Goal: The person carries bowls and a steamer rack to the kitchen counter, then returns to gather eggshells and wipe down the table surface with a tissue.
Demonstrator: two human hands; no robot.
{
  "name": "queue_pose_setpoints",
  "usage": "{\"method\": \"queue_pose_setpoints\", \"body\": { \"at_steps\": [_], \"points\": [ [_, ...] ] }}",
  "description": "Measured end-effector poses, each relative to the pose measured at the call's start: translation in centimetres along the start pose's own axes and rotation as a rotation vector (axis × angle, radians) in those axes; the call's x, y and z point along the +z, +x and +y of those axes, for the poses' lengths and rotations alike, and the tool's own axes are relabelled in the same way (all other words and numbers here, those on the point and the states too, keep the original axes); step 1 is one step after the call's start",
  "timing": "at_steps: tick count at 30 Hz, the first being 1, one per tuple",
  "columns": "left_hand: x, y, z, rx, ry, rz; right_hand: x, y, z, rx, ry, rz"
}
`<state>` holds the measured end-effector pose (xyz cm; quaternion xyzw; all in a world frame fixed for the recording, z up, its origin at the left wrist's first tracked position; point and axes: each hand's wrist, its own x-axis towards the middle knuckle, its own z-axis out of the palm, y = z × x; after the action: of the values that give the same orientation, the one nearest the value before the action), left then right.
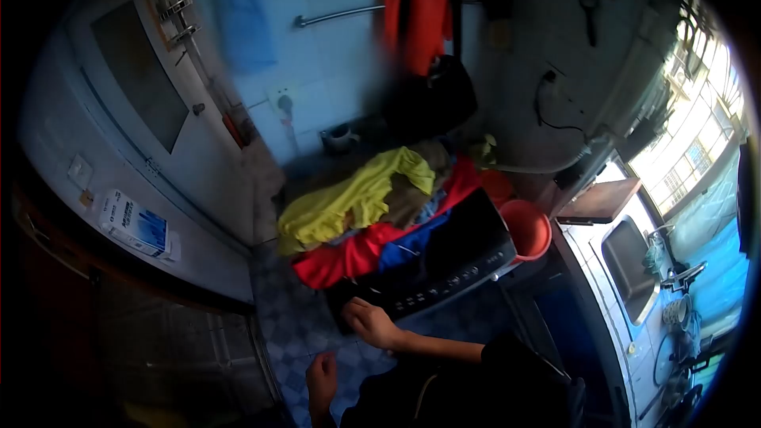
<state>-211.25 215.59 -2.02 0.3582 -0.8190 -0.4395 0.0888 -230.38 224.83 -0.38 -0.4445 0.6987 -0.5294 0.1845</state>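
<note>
A black top-loading washing machine (473,235) stands before me, with a row of buttons along its front panel. Clothes are heaped on it: a yellow garment (349,198), a red one (341,263) and a blue one (412,244). My right hand (372,323) is at the machine's near left corner, its fingers curled; whether it touches the machine or holds something small is hidden. Lower and to the left, my left hand (321,380) hangs over the floor with loosely closed fingers and nothing visible in it.
A red bucket (526,226) is right of the machine. Further right, a counter holds a sink (629,269) under a bright window. A black bag (436,99) and red cloth (418,24) hang on the back wall. A white-and-blue package (136,224) is by the door (135,71) side.
</note>
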Motion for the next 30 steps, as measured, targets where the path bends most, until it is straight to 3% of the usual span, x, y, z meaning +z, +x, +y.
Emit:
{"method": "queue_pose_setpoints", "body": {
  "at_steps": [1, 5, 7, 11, 13, 14, 17, 20, 22, 25, 29, 30],
  "points": [
    [-1.4, 1.3, 0.6, -0.105, -0.029, 0.017, 0.8, 2.0, -0.6, -0.094, 0.011, -0.005],
    [-3.9, 6.6, -7.6, -0.025, -0.087, 0.031, 3.0, 7.5, -2.0, -0.114, -0.063, 0.054],
    [-5.0, 9.8, -12.2, -0.008, -0.275, 0.015, 4.2, 8.9, -1.4, -0.067, -0.089, 0.163],
    [-10.3, 18.5, -23.3, 0.152, -0.083, -0.418, 6.7, 8.9, -1.0, 0.085, -0.262, 0.524],
    [-12.9, 24.2, -28.2, 0.348, 0.197, -0.489, 9.0, 8.3, -2.2, 0.206, -0.262, 0.764],
    [-14.6, 27.5, -29.3, 0.341, 0.244, -0.673, 10.2, 8.0, -3.5, 0.261, -0.222, 0.919],
    [-18.0, 32.6, -24.2, 0.517, 0.142, -0.835, 13.8, 6.8, -5.6, 0.363, -0.111, 1.201],
    [-19.4, 33.0, -13.0, 0.456, 0.064, -1.006, 15.9, 4.8, -7.7, 0.404, -0.379, 1.35],
    [-19.3, 30.9, -6.5, 0.675, 0.152, -0.919, 16.3, 3.7, -8.9, 0.436, -0.345, 1.478],
    [-16.4, 28.9, -3.4, 0.748, 0.064, -0.901, 16.5, 2.3, -9.4, 0.419, -0.254, 1.615],
    [-12.1, 23.6, -1.5, 0.849, -0.058, -1.011, 17.3, 0.5, -10.1, 0.35, -0.114, 1.743],
    [-12.0, 22.0, -1.0, 0.866, -0.029, -1.096, 17.8, -0.1, -10.8, 0.419, -0.192, 1.746]
  ]
}}
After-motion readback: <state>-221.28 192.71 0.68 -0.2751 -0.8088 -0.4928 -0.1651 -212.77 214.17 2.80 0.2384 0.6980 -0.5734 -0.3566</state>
